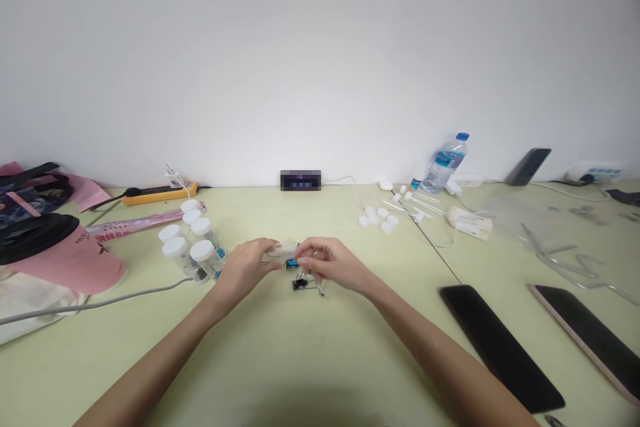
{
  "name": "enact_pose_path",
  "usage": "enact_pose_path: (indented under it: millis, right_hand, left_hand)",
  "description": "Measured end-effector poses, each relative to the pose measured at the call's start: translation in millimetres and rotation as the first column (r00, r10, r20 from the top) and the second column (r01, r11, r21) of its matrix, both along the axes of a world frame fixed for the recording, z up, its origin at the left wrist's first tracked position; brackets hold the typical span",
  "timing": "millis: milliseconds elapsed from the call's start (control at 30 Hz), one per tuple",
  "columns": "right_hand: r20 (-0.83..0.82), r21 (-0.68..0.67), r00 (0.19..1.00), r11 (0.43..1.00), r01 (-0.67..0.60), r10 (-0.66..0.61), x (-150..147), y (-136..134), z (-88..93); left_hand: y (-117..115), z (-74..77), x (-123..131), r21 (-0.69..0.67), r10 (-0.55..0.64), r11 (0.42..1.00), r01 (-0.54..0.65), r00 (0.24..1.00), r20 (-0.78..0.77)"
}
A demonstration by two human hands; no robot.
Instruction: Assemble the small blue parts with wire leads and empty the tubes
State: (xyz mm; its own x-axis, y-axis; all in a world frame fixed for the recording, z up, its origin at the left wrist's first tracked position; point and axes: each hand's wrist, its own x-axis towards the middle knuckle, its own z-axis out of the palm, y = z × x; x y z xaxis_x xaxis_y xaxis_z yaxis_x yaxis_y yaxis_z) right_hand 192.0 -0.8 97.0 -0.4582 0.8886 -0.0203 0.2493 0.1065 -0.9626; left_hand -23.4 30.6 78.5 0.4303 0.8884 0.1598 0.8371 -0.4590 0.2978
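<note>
My left hand point(249, 268) is closed around one end of a clear tube-like container point(286, 249) lying sideways just above the table. My right hand point(334, 265) is at the container's other end, thumb and fingertips pinched together; what they hold is too small to make out. Between the hands, below the container, is a small blue piece point(292, 264). A small black piece point(300, 284) with thin metal pins point(320, 288) lies on the table under my right fingers. To the left of my left hand stand several clear vials point(204, 260) with white caps.
Loose white caps point(387, 227) and thin white sticks point(425, 203) lie right of centre. A water bottle point(445, 163) leans against the wall. Two phones point(500, 347) lie at right. A pink cup point(75, 253), grey cable point(125, 297) and yellow power strip point(160, 195) are at left.
</note>
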Motion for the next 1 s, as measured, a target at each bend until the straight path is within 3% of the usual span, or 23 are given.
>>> enact_pose_path:
  millis: [67,167,267,333,467,600,667,733,833,933,1000]
  right_hand:
    - [-0.103,-0.087,0.995,0.996,-0.011,0.002,-7,-5,2.2]
    - [-0.193,-0.115,0.977,0.991,0.063,-0.085,-11,-8,4.0]
    - [-0.246,-0.164,0.964,0.985,0.060,-0.100,-11,-10,5.9]
    - [-0.258,-0.254,0.966,0.965,-0.059,-0.009,-12,-11,6.5]
    - [-0.443,-0.439,0.893,0.850,-0.290,0.075,-15,-11,1.7]
    - [-0.639,-0.598,0.761,0.696,-0.397,-0.115,-16,-7,-6.7]
    - [-0.671,-0.636,0.713,0.652,-0.413,-0.203,-17,-7,-9.7]
    - [-0.651,-0.650,0.720,0.665,-0.367,-0.240,-18,-7,-12.3]
    - [-0.539,-0.613,0.803,0.772,-0.167,-0.254,-19,-7,-17.4]
    - [-0.393,-0.441,0.887,0.896,0.050,-0.243,-12,0,-21.6]
    - [-0.289,-0.302,0.930,0.943,0.136,-0.227,-1,9,-21.9]
  left_hand:
    - [1,2.4,-2,0.023,0.011,1.000,-0.012,0.999,0.041]
    - [-3,3.6,-1,0.186,0.020,0.982,-0.022,1.000,0.009]
    - [-8,1.8,2,0.408,0.022,0.913,0.007,0.998,-0.066]
    - [-11,-0.2,5,0.529,0.015,0.847,0.051,0.993,-0.120]
    - [-13,-4.3,9,0.670,-0.008,0.729,0.142,0.980,-0.199]
    - [-9,-7.3,9,0.761,-0.013,0.620,0.191,0.972,-0.234]
    - [-6,-8.3,7,0.771,-0.027,0.607,0.193,0.975,-0.222]
    - [-4,-9.2,5,0.761,-0.047,0.624,0.175,0.981,-0.187]
    - [0,-9.3,2,0.736,-0.062,0.660,0.152,0.987,-0.148]
    - [3,-6.6,-2,0.742,-0.028,0.651,0.161,0.982,-0.188]
    - [5,-3.7,-5,0.759,0.005,0.626,0.181,0.972,-0.236]
